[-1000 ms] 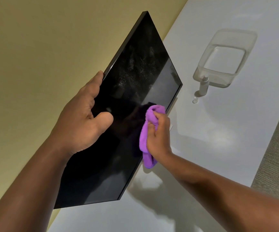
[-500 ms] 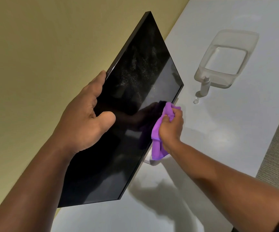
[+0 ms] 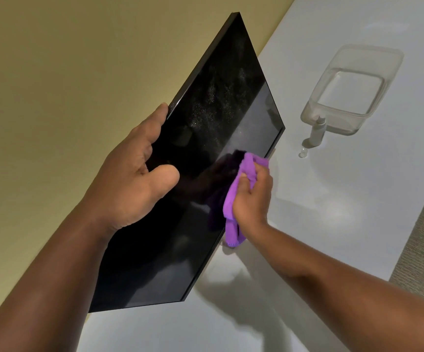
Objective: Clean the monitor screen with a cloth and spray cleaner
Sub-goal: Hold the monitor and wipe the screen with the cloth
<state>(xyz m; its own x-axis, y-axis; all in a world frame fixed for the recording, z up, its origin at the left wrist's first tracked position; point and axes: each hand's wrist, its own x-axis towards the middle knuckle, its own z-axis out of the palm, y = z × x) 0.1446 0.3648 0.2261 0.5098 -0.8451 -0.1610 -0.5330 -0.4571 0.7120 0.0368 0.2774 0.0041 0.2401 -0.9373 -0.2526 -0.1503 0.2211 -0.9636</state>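
— Where does the monitor (image 3: 205, 153) sit?

— It runs on a slant from the top centre of the frame down to the lower left. Its black screen faces right, and its back is toward the yellowish wall (image 3: 53, 85) that fills the left side. It stands over the white desk (image 3: 333, 237), though its foot is hidden.

— Who steadies it?

— The left hand (image 3: 132, 179), at the centre left. Its fingers are curled round the monitor's upper edge and its thumb lies across the dark glass, so the hand is clamped on the panel.

— And the other one?

— The right hand (image 3: 252, 196), just right of centre, has its fingers closed round a bunched purple cloth (image 3: 241, 189) and presses it against the screen close to the lower right edge. A tail of the cloth hangs below the hand, past the bezel.

— How does the glass look?

— A patch of pale speckles shows on the upper part of the screen, above the cloth. The area beside the cloth is glossy and mirrors the purple fabric.

— What else lies on the desk?

— In the upper right stands a small spray bottle (image 3: 317, 129), upright, with a tiny clear cap (image 3: 302, 153) just below and left of it. Right behind the bottle sits a clear plastic tub (image 3: 388, 62). A strip of grey textured floor (image 3: 421, 250) shows along the right edge.
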